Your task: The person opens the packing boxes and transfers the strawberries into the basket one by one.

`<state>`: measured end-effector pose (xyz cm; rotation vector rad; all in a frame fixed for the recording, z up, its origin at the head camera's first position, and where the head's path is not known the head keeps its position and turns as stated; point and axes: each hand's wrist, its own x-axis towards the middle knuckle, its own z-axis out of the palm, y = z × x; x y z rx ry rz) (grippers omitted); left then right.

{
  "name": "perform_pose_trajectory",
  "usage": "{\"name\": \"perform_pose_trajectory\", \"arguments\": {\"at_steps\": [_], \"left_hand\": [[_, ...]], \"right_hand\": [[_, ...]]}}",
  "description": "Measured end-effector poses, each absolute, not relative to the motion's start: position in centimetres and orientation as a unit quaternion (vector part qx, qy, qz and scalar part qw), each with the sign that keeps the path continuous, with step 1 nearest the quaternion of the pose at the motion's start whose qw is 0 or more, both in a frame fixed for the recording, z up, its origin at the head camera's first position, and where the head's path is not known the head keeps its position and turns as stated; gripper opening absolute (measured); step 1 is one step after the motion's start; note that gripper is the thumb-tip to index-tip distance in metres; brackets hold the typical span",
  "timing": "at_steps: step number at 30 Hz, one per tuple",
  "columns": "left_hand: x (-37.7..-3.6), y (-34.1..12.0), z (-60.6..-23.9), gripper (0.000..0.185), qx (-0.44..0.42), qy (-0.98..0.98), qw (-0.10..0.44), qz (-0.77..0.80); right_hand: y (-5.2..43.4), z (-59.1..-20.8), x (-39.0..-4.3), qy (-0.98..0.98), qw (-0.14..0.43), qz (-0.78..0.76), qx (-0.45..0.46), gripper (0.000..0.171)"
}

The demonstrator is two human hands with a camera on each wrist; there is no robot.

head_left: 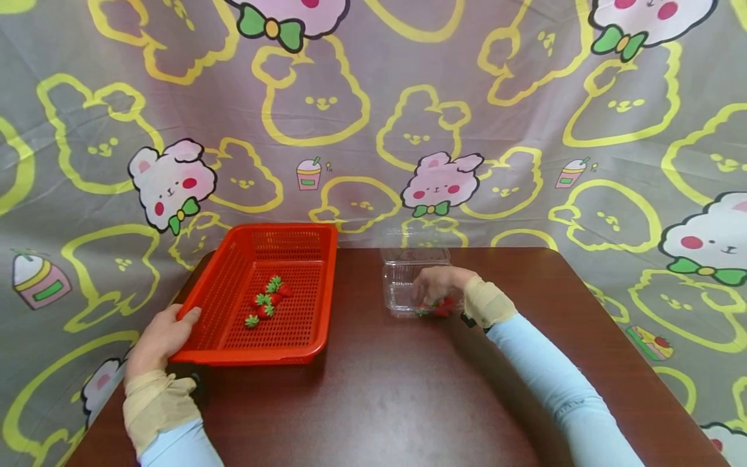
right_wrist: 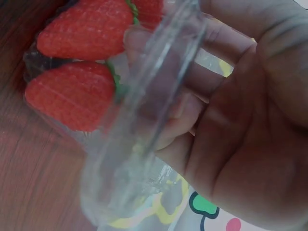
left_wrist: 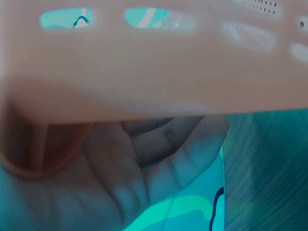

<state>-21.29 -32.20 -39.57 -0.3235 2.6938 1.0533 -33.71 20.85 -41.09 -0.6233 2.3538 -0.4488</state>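
Note:
My left hand (head_left: pixel 163 337) grips the left rim of a red perforated plastic basket (head_left: pixel 323 292), its thumb over the edge. Close up in the left wrist view, the basket wall (left_wrist: pixel 144 72) hides part of the curled fingers. Several strawberries (head_left: pixel 266 312) with green leaves lie on the basket's floor. My right hand (head_left: pixel 440 284) reaches into a clear plastic box (head_left: pixel 397 295) with its fingers bent. Strawberries (right_wrist: pixel 72 96) lie in the box by the fingertips. Behind the box wall (right_wrist: pixel 154 91), one fingertip meets a strawberry; whether the hand pinches one is hidden.
The box's hinged clear lid (head_left: pixel 414 245) stands raised at the table's back edge. Both containers are on a dark brown table (head_left: pixel 373 402), the basket left and the box right of centre. A patterned grey cloth (head_left: pixel 362 162) hangs behind.

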Motion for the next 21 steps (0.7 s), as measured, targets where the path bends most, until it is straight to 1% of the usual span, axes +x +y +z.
{"name": "perform_pose_trajectory", "arguments": {"at_steps": [8,11,14,16,21], "left_hand": [[-21.2,-32.2,-39.4,0.066,-0.105,0.923,0.112,0.353],[-21.1,-32.1,-39.4,0.067,-0.103,0.923,0.111,0.354],[-21.0,-32.0,-39.5,0.066,-0.101,0.924,0.109,0.353],[-21.1,-32.0,-39.4,0.067,-0.099,0.923,0.108,0.355],[-21.2,-32.0,-39.4,0.068,-0.103,0.922,0.111,0.356]], "right_hand": [[20.7,-41.1,-33.9,0.903,0.312,-0.143,-0.257,0.023],[20.7,-40.9,-33.9,0.913,0.285,-0.146,-0.252,0.018],[20.7,-40.6,-33.9,0.928,0.24,-0.155,-0.239,0.013],[20.6,-40.4,-34.0,0.938,0.198,-0.154,-0.238,0.013],[20.4,-39.9,-34.2,0.947,0.091,-0.175,-0.254,0.019]]}}
